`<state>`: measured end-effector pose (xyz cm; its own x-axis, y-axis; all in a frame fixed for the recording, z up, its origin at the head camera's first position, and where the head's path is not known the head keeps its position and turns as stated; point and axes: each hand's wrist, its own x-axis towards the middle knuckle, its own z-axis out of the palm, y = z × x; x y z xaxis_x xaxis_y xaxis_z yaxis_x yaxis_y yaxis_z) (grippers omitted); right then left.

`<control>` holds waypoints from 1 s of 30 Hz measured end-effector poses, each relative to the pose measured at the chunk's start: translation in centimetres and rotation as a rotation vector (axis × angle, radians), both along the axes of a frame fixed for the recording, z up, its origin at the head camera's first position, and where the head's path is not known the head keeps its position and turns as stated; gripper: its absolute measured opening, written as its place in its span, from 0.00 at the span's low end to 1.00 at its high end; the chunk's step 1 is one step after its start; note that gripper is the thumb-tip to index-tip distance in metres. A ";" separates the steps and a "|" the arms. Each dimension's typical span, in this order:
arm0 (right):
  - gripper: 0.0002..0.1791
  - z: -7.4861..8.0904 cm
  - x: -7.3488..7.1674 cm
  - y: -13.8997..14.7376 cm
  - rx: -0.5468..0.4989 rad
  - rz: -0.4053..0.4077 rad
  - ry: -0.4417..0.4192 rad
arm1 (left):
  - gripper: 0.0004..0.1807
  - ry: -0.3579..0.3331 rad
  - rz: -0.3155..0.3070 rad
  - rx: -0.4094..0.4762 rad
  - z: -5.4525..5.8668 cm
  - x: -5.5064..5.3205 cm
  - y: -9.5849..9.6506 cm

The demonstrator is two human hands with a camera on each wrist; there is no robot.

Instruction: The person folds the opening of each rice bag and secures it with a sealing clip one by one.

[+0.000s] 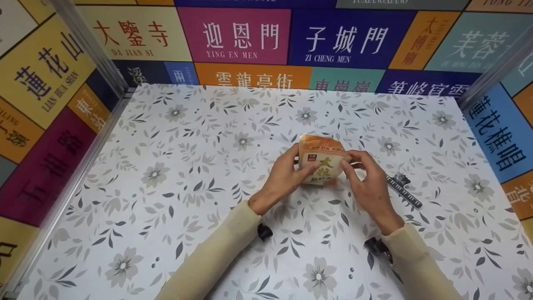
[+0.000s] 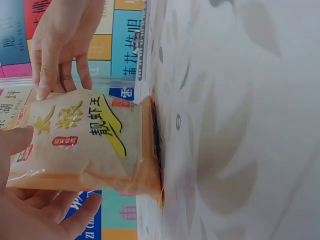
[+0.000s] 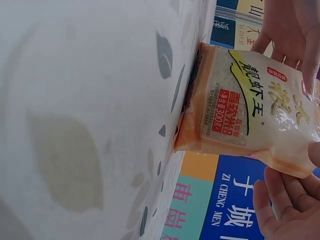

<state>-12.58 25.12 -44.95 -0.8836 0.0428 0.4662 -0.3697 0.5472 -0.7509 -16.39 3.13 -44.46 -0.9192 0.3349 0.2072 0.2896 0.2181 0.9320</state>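
A clear-and-orange plastic packet of rice (image 1: 322, 160), with Chinese print and a yellow stripe, stands near upright, its lower end at the table surface. My left hand (image 1: 283, 175) grips it from the left, thumb across the printed front and fingers behind. At the right edge, my right hand (image 1: 368, 183) pinches the packet between thumb and fingers. The left wrist view shows the packet (image 2: 75, 135) with the left fingers (image 2: 75, 220) behind it. Its red label and 300-gram mark face the right wrist view (image 3: 227, 112).
A black clip (image 1: 404, 190) with a piano-keyboard pattern lies on the table just right of the right hand. The floral-covered table (image 1: 187, 166) is bounded by panels (image 1: 237, 37) of coloured Chinese place names at the back and sides.
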 end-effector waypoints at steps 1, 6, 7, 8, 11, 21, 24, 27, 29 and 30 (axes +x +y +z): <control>0.14 -0.1 0.0 0.0 -0.001 0.002 0.006 | 0.24 -0.006 0.003 0.011 0.0 0.0 0.1; 0.13 -0.1 0.0 0.0 0.006 0.010 0.032 | 0.24 -0.030 0.028 0.047 0.0 -0.2 0.3; 0.13 -0.1 0.0 -0.1 0.007 0.010 0.032 | 0.24 -0.036 0.028 0.055 0.0 -0.2 0.3; 0.13 -0.1 0.0 0.0 0.007 0.008 0.027 | 0.24 -0.044 0.026 0.064 0.1 -0.3 0.4; 0.14 -0.1 0.0 -0.1 0.001 0.004 0.011 | 0.24 -0.073 0.028 0.079 0.1 -0.5 0.5; 0.14 -0.1 0.0 -0.2 -0.006 0.008 -0.001 | 0.24 -0.107 0.029 0.124 0.1 -1.3 1.1; 0.12 0.0 -0.1 -0.3 -0.016 0.020 0.020 | 0.24 -0.123 0.030 0.152 0.2 -1.4 1.4; 0.10 0.0 -0.1 -0.4 -0.025 0.028 0.031 | 0.24 -0.147 0.029 0.182 0.1 -1.4 1.5; 0.09 -0.1 -0.1 -0.4 -0.028 0.029 0.031 | 0.23 -0.156 0.027 0.193 0.1 -1.5 1.6; 0.08 -0.1 -0.1 -0.4 -0.029 0.029 0.032 | 0.22 -0.157 0.026 0.196 0.1 -1.4 1.6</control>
